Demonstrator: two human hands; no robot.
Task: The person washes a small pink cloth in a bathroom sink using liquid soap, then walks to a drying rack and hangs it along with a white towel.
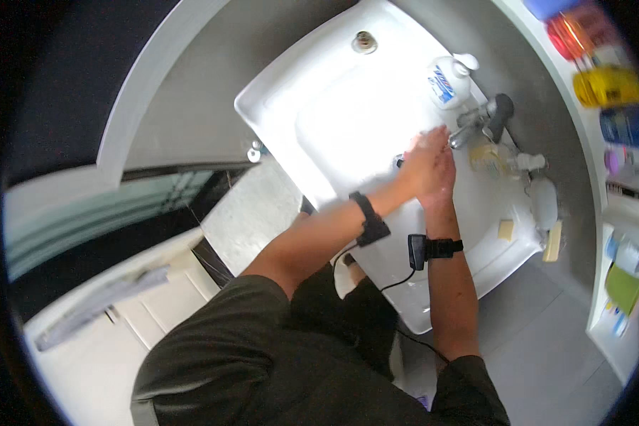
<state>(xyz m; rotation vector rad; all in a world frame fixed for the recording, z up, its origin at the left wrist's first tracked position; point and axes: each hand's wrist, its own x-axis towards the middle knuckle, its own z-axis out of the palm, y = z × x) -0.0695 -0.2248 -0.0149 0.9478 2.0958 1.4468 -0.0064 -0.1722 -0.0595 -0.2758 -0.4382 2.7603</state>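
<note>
The left hand [417, 165] and the right hand [440, 170] are pressing together over the basin of the white rectangular ceramic sink [319, 106], just below the spout of the chrome metal tap [479, 117]; each hand's grip is closing flat on the other, palm against palm, holding no object; the fingers are pointing toward the tap. Both wrists are wearing black strapped bands, and a thin black cable is hanging from them. A white plastic pump bottle with a blue label [449, 79] is standing on the sink rim just beside the tap; a pale yellow soap piece [487, 157] is lying near the tap's far side; a small cream soap block [505, 229] is resting on the rim well apart from the hands. A white wall shelf [603, 234] is carrying coloured containers to the right.
</note>
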